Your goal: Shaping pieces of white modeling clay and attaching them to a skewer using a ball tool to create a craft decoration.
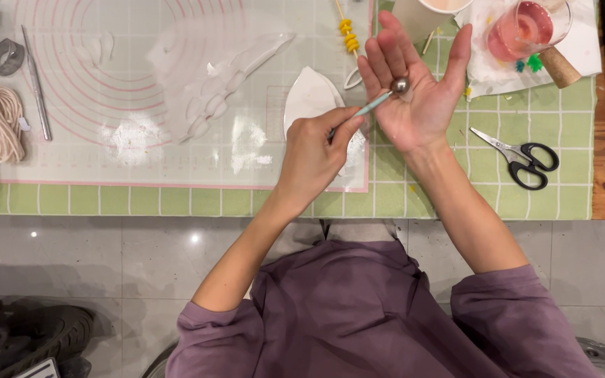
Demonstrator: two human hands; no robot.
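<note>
Head view, looking down at the bench. Left hand [313, 150] grips a ball-ended modelling tool [379, 99] pencil-fashion: fingers curled shut round the lower end of the pale teal handle, thumb on top. Right hand [414, 87] lies palm up, fingers released and slightly spread, holding nothing by grip.

Key relation: the tool's long axis runs diagonally from lower left (in the left fist) to upper right. Its metal ball tip [400, 85] points up and to the right and rests on the right palm at the base of the fingers, touching. A small thin pale piece may lie under the ball; too small to tell. The left hand is the nearer one to the handle; the right meets the tip only.

Surroundings: white leaf-shaped clay piece [309, 94] on the translucent work mat [176, 168], just left of the hands. Black-handled scissors [519, 154] on the green checked cloth [484, 189], right of the right wrist, apart from it. Glass of pinkish water [530, 28] beyond the fingertips
</note>
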